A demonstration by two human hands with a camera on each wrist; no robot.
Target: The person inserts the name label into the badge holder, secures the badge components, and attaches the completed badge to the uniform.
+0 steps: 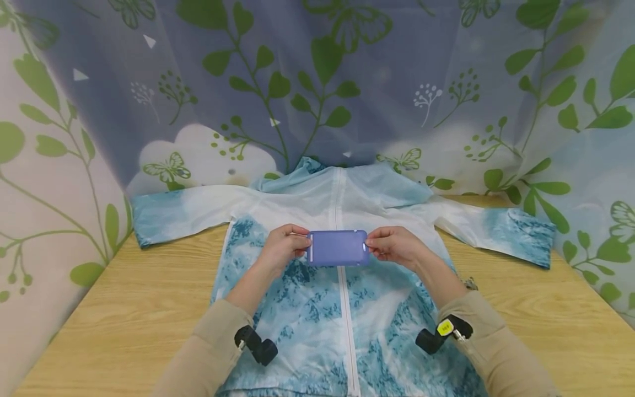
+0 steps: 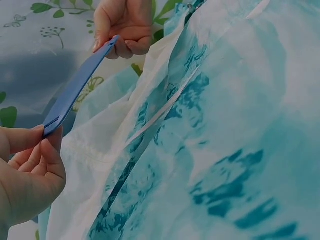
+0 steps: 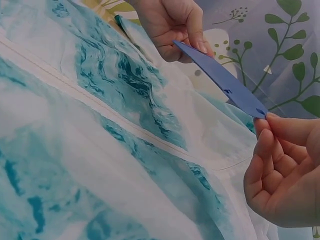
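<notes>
Taking the head view as a clock with the blue case (image 1: 338,247) at its centre, the left hand (image 1: 286,249) is at nine o'clock and the right hand (image 1: 395,246) at three, each clamped on a short end of the case between thumb and fingers. The case is a thin, flat rectangle with small cut-outs at both ends, held up off the jacket (image 1: 297,303) spread beneath it. A pale zip (image 1: 348,320) runs down the jacket from twelve to six, passing behind the case. The garment is patterned blue and white, one sleeve (image 1: 186,214) stretched out between nine and ten, the other (image 1: 511,229) just above three. All of this lies on a wood-grain bench (image 1: 124,314). A leaf-and-butterfly cloth (image 1: 377,82) hangs across twelve. Both forearms wear tan cuffs; a black camera (image 1: 258,347) sits on the left one towards half past seven, another (image 1: 430,341) on the right near four, with a yellow tag (image 1: 445,327) beside it. In the left wrist view, the case slants from the left hand at eight towards the right hand before twelve.
</notes>
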